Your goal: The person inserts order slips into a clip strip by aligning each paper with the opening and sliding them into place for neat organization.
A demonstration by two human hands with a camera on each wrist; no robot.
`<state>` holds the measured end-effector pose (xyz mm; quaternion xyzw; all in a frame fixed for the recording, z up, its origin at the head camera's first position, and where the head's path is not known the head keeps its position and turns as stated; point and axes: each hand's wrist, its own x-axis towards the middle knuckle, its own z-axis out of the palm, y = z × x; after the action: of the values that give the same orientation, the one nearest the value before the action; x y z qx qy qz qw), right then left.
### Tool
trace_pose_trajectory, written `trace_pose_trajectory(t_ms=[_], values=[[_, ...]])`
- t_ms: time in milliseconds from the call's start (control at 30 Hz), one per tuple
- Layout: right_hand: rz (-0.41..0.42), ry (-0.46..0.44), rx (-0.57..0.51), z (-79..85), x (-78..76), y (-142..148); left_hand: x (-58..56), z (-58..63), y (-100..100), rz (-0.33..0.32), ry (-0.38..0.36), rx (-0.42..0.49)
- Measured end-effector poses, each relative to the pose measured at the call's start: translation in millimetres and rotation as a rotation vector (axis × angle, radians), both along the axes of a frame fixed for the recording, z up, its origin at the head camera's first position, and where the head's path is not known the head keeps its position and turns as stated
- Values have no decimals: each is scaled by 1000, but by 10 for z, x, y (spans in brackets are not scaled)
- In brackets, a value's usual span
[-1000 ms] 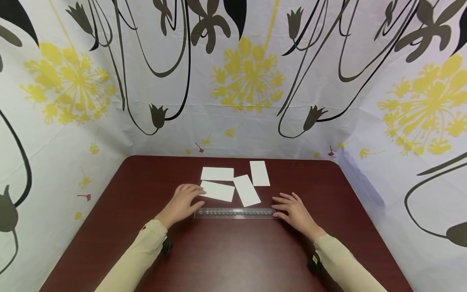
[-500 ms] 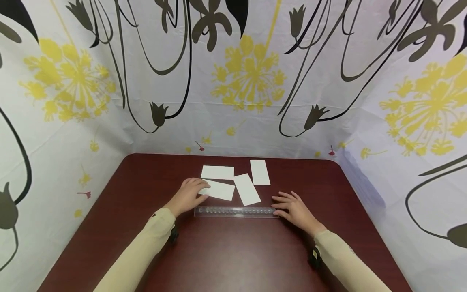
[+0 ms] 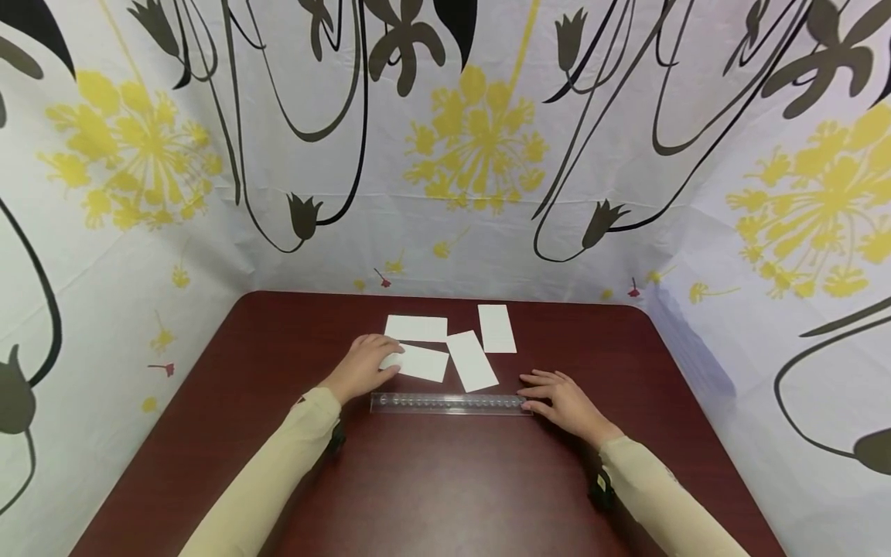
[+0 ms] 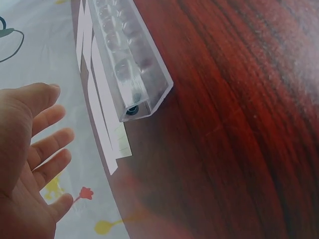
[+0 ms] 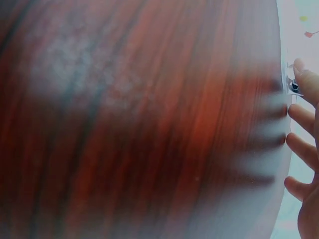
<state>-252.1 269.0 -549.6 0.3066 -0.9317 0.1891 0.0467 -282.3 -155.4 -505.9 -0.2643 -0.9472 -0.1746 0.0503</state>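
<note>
A long clear plastic bar (image 3: 452, 404) with a row of round shapes inside lies crosswise on the table. My left hand (image 3: 362, 366), fingers loosely spread, hovers over the left end of a white card (image 3: 426, 364) and hides that corner. In the left wrist view the bar's open end (image 4: 132, 109) shows a dark round piece inside, and the left hand (image 4: 37, 154) is apart from it. At the bar's right end rests my right hand (image 3: 567, 404). The right wrist view has its thumb (image 5: 306, 82) beside the bar's end, the other fingers spread with tips on the tabletop.
Other white cards lie behind the bar: a level one (image 3: 418, 329) at the back left, a slanted one (image 3: 473, 362) in the middle and an upright one (image 3: 497, 329) at the back right. A patterned cloth (image 3: 445, 263) closes off the dark red table (image 3: 459, 480) at the back and sides.
My left hand has left the bar's left end and moved forward and slightly right, over the card's left end. The right hand, bar and cards look unmoved.
</note>
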Motion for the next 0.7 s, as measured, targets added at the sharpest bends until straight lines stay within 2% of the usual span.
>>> trace_pose_trajectory(t_ms=[433, 700], values=[[17, -16, -16, -14, -33, 9, -66, -39, 40, -7, -38, -12], [29, 24, 9, 13, -29, -33, -95, -42, 48, -11, -39, -16]])
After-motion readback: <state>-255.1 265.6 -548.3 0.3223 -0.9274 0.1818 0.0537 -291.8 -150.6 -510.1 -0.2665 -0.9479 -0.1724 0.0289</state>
